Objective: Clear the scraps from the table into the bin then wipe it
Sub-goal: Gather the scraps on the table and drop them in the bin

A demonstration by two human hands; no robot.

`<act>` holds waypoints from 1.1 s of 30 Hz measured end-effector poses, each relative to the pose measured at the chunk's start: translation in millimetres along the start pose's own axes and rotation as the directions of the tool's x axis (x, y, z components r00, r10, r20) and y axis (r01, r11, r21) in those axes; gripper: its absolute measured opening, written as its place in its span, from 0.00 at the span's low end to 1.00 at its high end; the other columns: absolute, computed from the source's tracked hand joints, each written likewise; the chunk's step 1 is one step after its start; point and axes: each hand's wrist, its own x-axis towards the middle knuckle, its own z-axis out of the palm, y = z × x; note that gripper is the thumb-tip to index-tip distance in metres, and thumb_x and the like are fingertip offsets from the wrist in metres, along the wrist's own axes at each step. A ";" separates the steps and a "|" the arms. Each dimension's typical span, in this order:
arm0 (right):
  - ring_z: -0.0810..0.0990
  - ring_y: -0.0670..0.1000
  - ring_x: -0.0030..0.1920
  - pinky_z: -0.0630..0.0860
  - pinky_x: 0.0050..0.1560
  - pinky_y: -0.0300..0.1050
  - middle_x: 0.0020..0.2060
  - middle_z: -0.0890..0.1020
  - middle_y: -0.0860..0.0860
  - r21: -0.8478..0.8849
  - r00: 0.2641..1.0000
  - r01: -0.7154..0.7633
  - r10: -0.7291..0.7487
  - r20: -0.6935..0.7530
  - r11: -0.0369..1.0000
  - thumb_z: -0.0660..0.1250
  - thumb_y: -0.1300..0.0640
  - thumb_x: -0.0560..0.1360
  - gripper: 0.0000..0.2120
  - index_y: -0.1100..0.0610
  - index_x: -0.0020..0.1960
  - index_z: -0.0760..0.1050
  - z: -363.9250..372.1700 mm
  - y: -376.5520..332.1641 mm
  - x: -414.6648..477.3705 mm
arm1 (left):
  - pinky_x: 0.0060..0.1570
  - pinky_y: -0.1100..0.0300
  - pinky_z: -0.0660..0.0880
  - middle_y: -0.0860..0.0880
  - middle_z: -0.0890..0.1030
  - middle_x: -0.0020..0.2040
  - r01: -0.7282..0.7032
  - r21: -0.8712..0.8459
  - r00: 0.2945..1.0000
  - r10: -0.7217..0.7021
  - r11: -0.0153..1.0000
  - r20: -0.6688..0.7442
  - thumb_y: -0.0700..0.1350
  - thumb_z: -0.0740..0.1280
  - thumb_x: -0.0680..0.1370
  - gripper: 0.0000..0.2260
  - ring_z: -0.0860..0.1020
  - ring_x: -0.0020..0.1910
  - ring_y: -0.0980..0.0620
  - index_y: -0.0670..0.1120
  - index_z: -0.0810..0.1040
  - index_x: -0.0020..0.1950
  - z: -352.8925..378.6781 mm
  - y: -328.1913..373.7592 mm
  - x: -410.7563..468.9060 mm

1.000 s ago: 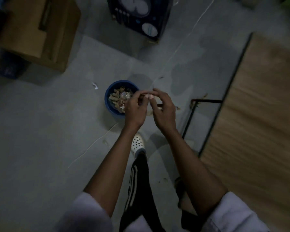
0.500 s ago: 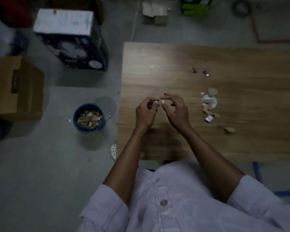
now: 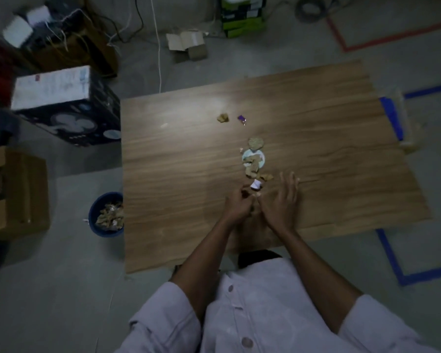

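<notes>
Head view, looking down: both hands work low over the near middle of the tabletop; the left hand has its fingers curled inward, and whether it grips anything I cannot tell; the right hand is spread, fingers straight and fanned, holding nothing. Level with them on the floor, just beside the left edge of the tabletop, stands the blue bin, with tan and pale scraps already in it; part of the clearing is evidently done. Just beyond the fingertips lies a small white scrap, likely the next to go; past it sits a heap of scraps on a pale round piece, with a ridged tan piece touching its far side. Farther off, well apart from the heap, lie a tan crumb and a purple wrapper near each other. By my reckoning several more trips to the bin remain; no cloth shows, so wiping has not begun.
</notes>
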 end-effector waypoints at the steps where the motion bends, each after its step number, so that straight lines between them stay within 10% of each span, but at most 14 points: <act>1: 0.56 0.67 0.80 0.53 0.79 0.60 0.78 0.62 0.66 0.008 1.000 -0.024 0.024 0.015 1.000 0.64 0.39 0.73 0.42 0.64 0.78 0.64 1.5 2.7 0.2 | 0.49 0.43 0.83 0.56 0.86 0.47 0.000 -0.014 1.000 0.000 1.000 -0.003 0.47 0.73 0.77 0.15 0.85 0.45 0.49 0.71 0.82 0.47 6.1 1.3 1.7; 4: 0.52 0.69 0.80 0.44 0.81 0.54 0.80 0.57 0.67 0.066 0.991 -0.091 0.084 0.099 0.994 0.60 0.39 0.73 0.44 0.66 0.80 0.58 8.6 7.9 5.8 | 0.53 0.55 0.80 0.63 0.85 0.44 -0.046 -0.022 0.998 0.046 0.999 -0.031 0.40 0.70 0.78 0.14 0.83 0.52 0.54 0.62 0.85 0.48 20.1 5.3 10.7; 7: 0.49 0.69 0.81 0.47 0.81 0.60 0.80 0.55 0.66 0.062 0.980 -0.075 0.063 0.189 0.995 0.58 0.45 0.75 0.41 0.67 0.80 0.56 15.1 2.8 17.7 | 0.53 0.56 0.77 0.50 0.87 0.51 -0.047 -0.004 0.997 0.046 0.999 -0.062 0.34 0.68 0.76 0.11 0.83 0.52 0.52 0.44 0.86 0.52 27.1 14.9 22.2; 14: 0.46 0.57 0.83 0.49 0.81 0.59 0.82 0.56 0.59 0.188 0.973 0.065 -0.105 0.207 0.980 0.65 0.44 0.73 0.44 0.63 0.81 0.56 24.5 -6.7 63.1 | 0.53 0.53 0.75 0.44 0.82 0.53 -0.120 0.247 0.871 0.221 0.962 -0.438 0.40 0.66 0.77 0.10 0.80 0.52 0.42 0.43 0.82 0.57 11.7 10.0 63.0; 17: 0.47 0.58 0.83 0.45 0.82 0.57 0.82 0.56 0.58 0.025 0.981 0.144 -0.146 0.127 0.989 0.67 0.44 0.74 0.44 0.63 0.82 0.55 27.8 1.7 59.5 | 0.55 0.66 0.72 0.48 0.74 0.57 -0.184 0.176 0.909 0.236 0.967 -0.343 0.45 0.66 0.79 0.14 0.77 0.53 0.49 0.41 0.79 0.63 14.4 11.7 69.7; 22: 0.46 0.62 0.83 0.51 0.81 0.57 0.82 0.46 0.63 -0.518 0.971 0.213 -0.120 0.206 0.829 0.60 0.50 0.84 0.38 0.65 0.83 0.44 45.2 15.0 49.1 | 0.66 0.51 0.66 0.43 0.71 0.62 -0.233 0.344 0.926 0.316 0.909 -0.207 0.59 0.61 0.76 0.27 0.69 0.63 0.43 0.43 0.76 0.68 43.7 5.4 88.0; 28: 0.51 0.62 0.82 0.57 0.80 0.55 0.82 0.50 0.62 -0.563 0.954 0.301 -0.240 0.182 0.770 0.55 0.45 0.85 0.36 0.62 0.83 0.46 48.7 3.7 115.1 | 0.73 0.54 0.53 0.45 0.64 0.77 -0.189 0.333 0.863 0.318 0.924 -0.393 0.64 0.59 0.76 0.34 0.60 0.75 0.49 0.49 0.65 0.79 69.8 29.2 101.8; 33: 0.45 0.62 0.83 0.53 0.81 0.58 0.83 0.46 0.61 -0.473 0.896 0.439 -0.329 0.299 0.764 0.50 0.55 0.86 0.29 0.59 0.84 0.45 44.3 12.0 121.5 | 0.79 0.54 0.44 0.49 0.59 0.82 -0.295 0.322 0.884 0.385 0.900 -0.266 0.63 0.58 0.79 0.33 0.50 0.82 0.54 0.49 0.62 0.81 70.8 20.2 117.2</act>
